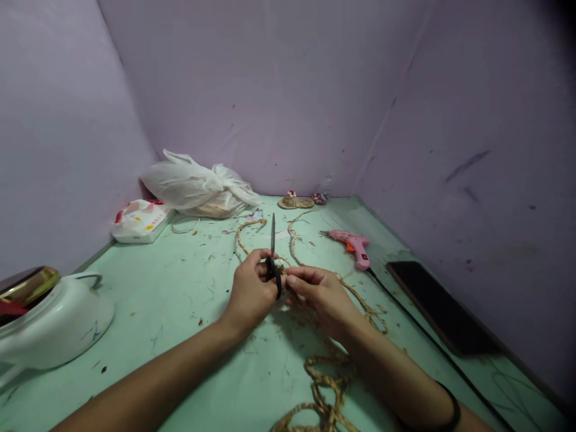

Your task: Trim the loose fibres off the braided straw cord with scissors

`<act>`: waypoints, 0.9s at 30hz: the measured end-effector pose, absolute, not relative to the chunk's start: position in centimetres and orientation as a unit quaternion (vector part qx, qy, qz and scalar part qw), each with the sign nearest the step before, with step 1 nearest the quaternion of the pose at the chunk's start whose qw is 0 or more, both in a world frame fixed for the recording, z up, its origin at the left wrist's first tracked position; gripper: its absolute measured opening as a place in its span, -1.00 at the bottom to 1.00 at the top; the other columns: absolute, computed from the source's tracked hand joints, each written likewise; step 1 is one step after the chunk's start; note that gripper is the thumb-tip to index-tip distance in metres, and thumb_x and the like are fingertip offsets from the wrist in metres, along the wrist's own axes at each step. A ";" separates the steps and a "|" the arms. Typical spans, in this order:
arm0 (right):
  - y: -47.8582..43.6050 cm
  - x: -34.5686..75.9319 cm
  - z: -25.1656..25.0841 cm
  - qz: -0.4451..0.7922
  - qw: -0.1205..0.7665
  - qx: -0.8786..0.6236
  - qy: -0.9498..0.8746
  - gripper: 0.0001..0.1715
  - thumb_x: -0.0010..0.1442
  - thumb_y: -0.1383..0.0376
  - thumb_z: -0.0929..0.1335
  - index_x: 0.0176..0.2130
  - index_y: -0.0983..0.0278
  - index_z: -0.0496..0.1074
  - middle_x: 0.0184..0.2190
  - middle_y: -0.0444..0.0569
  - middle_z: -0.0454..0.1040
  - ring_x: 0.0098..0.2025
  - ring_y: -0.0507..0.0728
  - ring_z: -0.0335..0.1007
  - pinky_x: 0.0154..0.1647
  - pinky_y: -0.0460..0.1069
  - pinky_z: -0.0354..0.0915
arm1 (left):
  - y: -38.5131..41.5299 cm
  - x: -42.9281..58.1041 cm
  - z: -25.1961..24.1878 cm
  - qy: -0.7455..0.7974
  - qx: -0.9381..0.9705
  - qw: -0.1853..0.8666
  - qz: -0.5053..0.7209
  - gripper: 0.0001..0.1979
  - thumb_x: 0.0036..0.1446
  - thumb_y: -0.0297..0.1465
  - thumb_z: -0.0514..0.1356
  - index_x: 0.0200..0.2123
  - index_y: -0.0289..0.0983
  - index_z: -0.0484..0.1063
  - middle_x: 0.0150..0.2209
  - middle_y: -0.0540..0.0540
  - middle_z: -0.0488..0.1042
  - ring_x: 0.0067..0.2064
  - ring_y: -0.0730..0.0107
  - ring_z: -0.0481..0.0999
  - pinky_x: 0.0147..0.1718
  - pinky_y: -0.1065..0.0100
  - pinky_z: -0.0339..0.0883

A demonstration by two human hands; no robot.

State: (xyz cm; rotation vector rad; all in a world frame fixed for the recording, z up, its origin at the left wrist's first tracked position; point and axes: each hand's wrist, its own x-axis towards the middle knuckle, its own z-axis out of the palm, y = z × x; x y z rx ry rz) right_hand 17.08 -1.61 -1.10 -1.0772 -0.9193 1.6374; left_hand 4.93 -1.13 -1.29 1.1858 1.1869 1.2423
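Note:
My left hand [249,291] is closed around the black handles of a pair of scissors [272,246], whose blades point away from me and look closed. My right hand [321,294] is closed in a pinch beside the handles, on a piece of braided jute rope [326,384]. The rope runs from under my hands toward me in loops, and more of it curves across the table beyond the scissors.
A pink glue gun [355,246] with a black cord lies right of my hands, a dark phone [443,306] beyond it. A white pot [54,324] stands at left. A plastic bag [198,186], a packet [141,219] and a small woven piece [294,201] sit at the back.

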 end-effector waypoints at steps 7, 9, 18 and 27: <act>-0.7 18.3 -1.4 0.696 0.456 -0.442 -0.336 -0.76 -0.27 0.32 0.47 -0.48 0.35 0.46 -0.68 -0.17 0.34 -0.69 -0.12 0.06 -0.70 -0.17 -0.05 | -0.5 3.5 -1.3 0.483 0.630 0.441 0.419 -0.69 -0.17 -0.39 0.21 -0.28 -0.27 0.25 -0.57 0.07 0.36 -0.53 0.51 0.34 -0.56 0.50 0.18; -0.5 18.7 -1.3 0.698 0.455 -0.441 -0.333 -0.79 -0.25 0.34 0.46 -0.49 0.35 0.46 -0.68 -0.17 0.32 -0.68 -0.12 0.07 -0.70 -0.18 -0.05 | -0.2 2.7 -0.8 0.502 0.698 0.357 0.365 -0.71 -0.16 -0.34 0.20 -0.29 -0.25 0.28 -0.57 0.08 0.34 -0.55 0.51 0.31 -0.56 0.49 0.15; -0.3 19.1 -1.1 0.697 0.451 -0.426 -0.360 -0.85 -0.25 0.35 0.43 -0.52 0.37 0.47 -0.68 -0.19 0.28 -0.66 -0.13 0.02 -0.65 -0.15 -0.06 | 0.1 0.6 0.9 0.491 0.860 0.068 0.122 -0.59 -0.09 -0.37 0.03 -0.08 -0.11 0.30 -0.33 -0.01 0.49 -0.30 0.28 0.46 -0.38 0.36 0.22; -0.1 19.2 -1.4 0.651 0.458 -0.456 -0.398 -0.69 -0.29 0.36 0.44 -0.40 0.36 0.51 -0.70 -0.20 0.31 -0.67 -0.11 0.03 -0.60 -0.11 -0.10 | 0.2 0.4 1.0 0.466 0.883 -0.007 0.051 -0.48 -0.09 -0.35 0.02 0.03 -0.15 0.20 -0.23 -0.11 0.47 -0.20 0.16 0.45 -0.33 0.30 0.24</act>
